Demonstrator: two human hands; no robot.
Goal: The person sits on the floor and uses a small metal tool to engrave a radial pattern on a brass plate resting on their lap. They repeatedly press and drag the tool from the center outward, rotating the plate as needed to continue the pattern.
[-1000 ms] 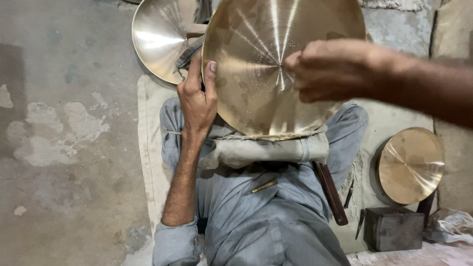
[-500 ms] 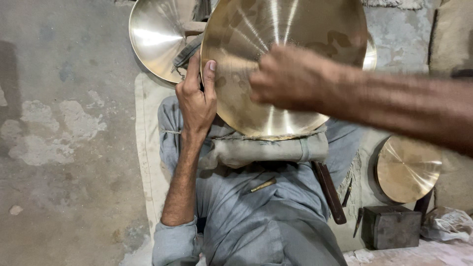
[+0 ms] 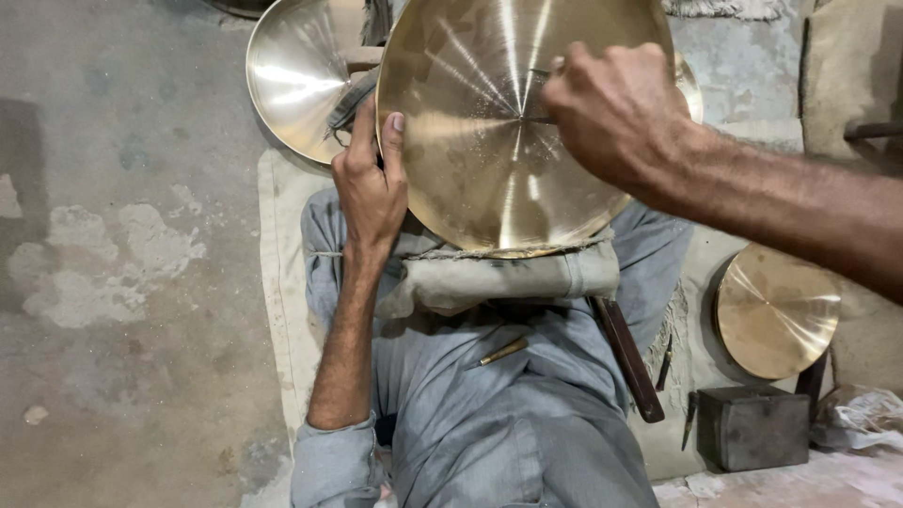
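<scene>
Both hands are kept on the big brass dish (image 3: 480,141), which is stood on a rolled cloth pad (image 3: 489,280) on the lap. Its left rim is gripped by the left hand (image 3: 372,183), fingers curled. The right hand (image 3: 616,113) is closed at the dish's middle; what is pinched cannot be told. A second shiny dish (image 3: 296,80) is seen behind the big dish, and a smaller one (image 3: 776,310) to its right.

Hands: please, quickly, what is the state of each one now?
Left hand: closed on the rim of the big brass disc.
Right hand: closed fist over the disc centre; what it holds cannot be told.
</scene>
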